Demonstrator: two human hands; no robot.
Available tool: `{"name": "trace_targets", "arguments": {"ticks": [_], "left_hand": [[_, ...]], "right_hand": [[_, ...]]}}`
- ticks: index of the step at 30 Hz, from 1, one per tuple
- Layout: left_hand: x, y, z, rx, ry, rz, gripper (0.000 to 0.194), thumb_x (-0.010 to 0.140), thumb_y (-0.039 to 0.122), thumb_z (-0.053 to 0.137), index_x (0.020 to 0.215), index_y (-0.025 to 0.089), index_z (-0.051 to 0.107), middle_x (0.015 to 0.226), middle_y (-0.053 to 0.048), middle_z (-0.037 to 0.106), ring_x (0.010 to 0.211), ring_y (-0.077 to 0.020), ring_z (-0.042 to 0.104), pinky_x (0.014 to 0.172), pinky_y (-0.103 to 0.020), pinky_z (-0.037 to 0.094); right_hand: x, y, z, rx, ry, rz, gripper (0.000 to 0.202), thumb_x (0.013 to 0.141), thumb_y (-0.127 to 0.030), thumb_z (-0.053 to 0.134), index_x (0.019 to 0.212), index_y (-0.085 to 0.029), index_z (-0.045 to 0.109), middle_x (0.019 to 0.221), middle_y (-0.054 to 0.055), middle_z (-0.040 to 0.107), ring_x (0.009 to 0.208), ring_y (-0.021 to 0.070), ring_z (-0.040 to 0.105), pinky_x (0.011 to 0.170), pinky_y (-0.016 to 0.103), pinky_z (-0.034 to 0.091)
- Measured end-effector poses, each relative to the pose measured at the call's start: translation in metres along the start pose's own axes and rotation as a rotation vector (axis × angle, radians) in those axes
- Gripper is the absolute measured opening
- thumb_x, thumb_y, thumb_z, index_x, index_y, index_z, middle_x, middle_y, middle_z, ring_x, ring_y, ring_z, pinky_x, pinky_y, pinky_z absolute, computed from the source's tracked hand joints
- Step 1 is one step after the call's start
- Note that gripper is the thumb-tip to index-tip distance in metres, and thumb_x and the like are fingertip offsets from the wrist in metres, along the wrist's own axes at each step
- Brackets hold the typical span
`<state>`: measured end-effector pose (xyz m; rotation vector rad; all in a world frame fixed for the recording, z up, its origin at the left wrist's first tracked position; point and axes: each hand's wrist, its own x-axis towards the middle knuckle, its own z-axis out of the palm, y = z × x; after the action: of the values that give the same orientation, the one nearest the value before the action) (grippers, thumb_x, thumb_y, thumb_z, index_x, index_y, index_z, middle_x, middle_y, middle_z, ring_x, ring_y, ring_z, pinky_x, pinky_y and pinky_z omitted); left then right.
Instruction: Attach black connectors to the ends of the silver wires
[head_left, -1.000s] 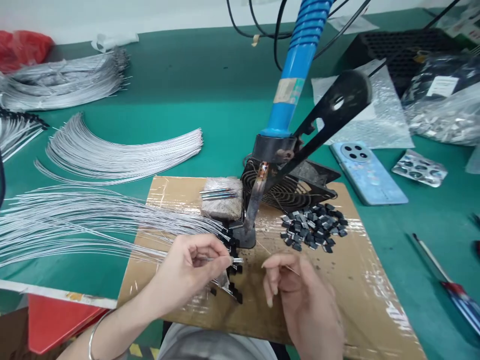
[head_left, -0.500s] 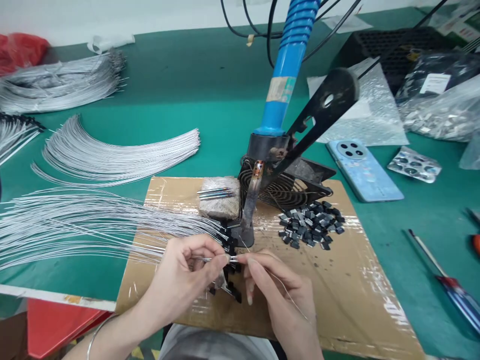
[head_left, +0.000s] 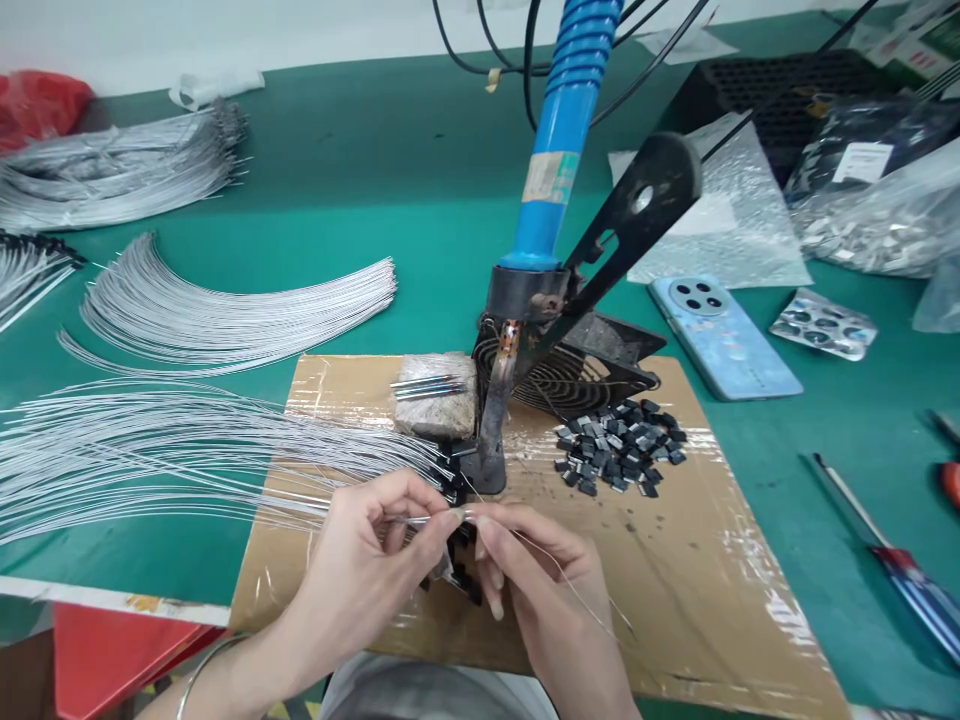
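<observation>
Wire handling at a green table [head_left: 450, 240]

The table spans the scene. On its near side lies a sheet of cardboard [head_left: 697, 600]. A blue pipe [head_left: 541, 228], tilted, leads down to a metal nozzle [head_left: 493, 425] just beyond the fingertips. White wires [head_left: 172, 440] spread from the near left onto the cardboard, their right ends bearing black tips. A second bundle [head_left: 225, 312] lies farther off, and a third [head_left: 112, 170] at the far left. A black fan [head_left: 559, 385] stands right of the nozzle.

The left hand [head_left: 386, 555] is closed in a pinch, thumb against forefinger, and has hold of white wire. The right hand [head_left: 547, 580], also pinched closed, meets it at the fingertips, over the black tips; a thin wire [head_left: 561, 572] runs through its grip. The exact point of contact is too small to tell.

A phone [head_left: 727, 335] lies to the right, on the table. A screwdriver [head_left: 892, 560] is at the near right. Small black pieces [head_left: 619, 447] are heaped on the cardboard, near the fan. Slim rods [head_left: 429, 387] rest on a block [head_left: 439, 418] left of the nozzle.
</observation>
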<state>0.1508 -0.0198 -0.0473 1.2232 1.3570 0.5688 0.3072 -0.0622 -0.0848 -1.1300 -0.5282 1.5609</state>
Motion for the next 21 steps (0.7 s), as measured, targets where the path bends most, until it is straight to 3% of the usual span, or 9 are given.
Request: {"name": "trace_targets", "arguments": {"ticks": [11,16,21], "left_hand": [[-0.003,0.005,0.004,0.042,0.022,0.056,0.025,0.089,0.041,0.068,0.074,0.02,0.067,0.058,0.0,0.059,0.05,-0.0116,0.035,0.044,-0.025,0.022],[-0.005,0.007,0.006,0.076,0.037,0.035,0.025,0.09,0.038,0.064,0.075,0.018,0.065,0.058,0.002,0.054,0.051,-0.0109,0.032,0.046,-0.025,0.021],[-0.006,0.008,0.003,0.1,-0.02,0.009,0.026,0.089,0.04,0.063,0.075,0.018,0.065,0.057,0.004,0.048,0.052,-0.0111,0.03,0.048,-0.025,0.02]], "right_hand": [[0.003,0.013,-0.005,0.104,-0.038,-0.009,0.013,0.087,-0.036,0.083,0.084,-0.023,0.082,0.06,-0.003,0.058,0.046,0.0054,0.047,0.04,0.015,0.036],[0.003,0.01,-0.004,0.146,-0.045,0.004,0.016,0.086,-0.037,0.084,0.079,-0.022,0.082,0.058,-0.004,0.055,0.045,0.0047,0.045,0.039,0.014,0.034],[0.006,0.002,-0.008,0.145,-0.1,0.076,0.019,0.081,-0.037,0.087,0.073,-0.022,0.08,0.061,-0.003,0.058,0.044,0.0037,0.043,0.037,0.013,0.033]]}}
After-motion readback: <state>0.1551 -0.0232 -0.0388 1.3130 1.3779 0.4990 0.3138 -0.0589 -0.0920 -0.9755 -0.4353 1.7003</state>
